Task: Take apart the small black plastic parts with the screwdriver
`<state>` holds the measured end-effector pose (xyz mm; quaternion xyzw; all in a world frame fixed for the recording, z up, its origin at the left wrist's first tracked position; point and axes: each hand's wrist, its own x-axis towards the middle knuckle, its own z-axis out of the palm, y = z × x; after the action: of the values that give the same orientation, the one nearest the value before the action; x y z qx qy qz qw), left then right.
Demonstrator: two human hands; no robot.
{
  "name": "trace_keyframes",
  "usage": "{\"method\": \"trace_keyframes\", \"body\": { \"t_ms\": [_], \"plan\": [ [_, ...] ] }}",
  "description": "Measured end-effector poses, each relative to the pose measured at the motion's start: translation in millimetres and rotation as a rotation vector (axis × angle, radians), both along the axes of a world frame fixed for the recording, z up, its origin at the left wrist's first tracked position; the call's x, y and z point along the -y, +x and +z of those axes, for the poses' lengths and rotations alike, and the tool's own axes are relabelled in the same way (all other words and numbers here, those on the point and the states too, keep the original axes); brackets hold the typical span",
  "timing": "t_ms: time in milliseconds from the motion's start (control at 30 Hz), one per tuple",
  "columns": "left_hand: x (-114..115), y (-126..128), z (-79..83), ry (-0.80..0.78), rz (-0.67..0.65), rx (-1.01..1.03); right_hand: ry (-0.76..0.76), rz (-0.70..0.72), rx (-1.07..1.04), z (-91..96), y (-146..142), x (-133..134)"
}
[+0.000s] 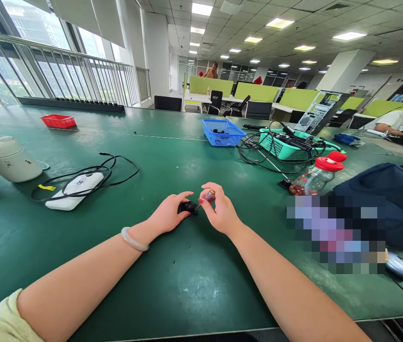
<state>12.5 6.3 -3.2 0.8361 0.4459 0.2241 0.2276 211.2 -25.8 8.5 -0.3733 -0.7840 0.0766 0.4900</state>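
Observation:
A small black part (188, 207) lies on the green tabletop, its exact kind too small to make out. Fingers and thumb of my left hand (168, 212) close around it from the left and hold it down. My right hand (220, 211) grips a screwdriver (210, 195) with a purplish handle, tilted so that its thin shaft points down and left. The screwdriver's tip meets or nearly meets the right side of the black part; I cannot tell which.
A white power bank (76, 190) with a black cable lies left, near a cream jug (11, 156). Farther back are a red tray (58, 121), a blue basket (223, 133) and a teal basket (283, 149) of cables. A jar (313, 175) and dark bag (383, 204) stand right.

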Motion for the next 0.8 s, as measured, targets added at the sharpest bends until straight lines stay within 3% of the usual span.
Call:
{"method": "trace_keyframes", "body": {
  "t_ms": [200,533,667,800],
  "plan": [
    [0.6,-1.3,-2.3,0.126,0.085,-0.044,-0.084,-0.012,-0.043,2.9,0.5,0.9],
    [-0.9,-4.4,-4.3,0.184,0.074,-0.086,-0.185,-0.086,-0.08,7.3,2.8,1.4],
    [0.0,-5.8,-6.9,0.223,0.125,-0.097,-0.177,-0.032,0.052,9.2,-0.8,6.6],
    [-2.9,-4.1,-10.0,0.211,0.092,-0.074,-0.11,0.05,0.109,7.3,-6.3,10.5]
  ]
}}
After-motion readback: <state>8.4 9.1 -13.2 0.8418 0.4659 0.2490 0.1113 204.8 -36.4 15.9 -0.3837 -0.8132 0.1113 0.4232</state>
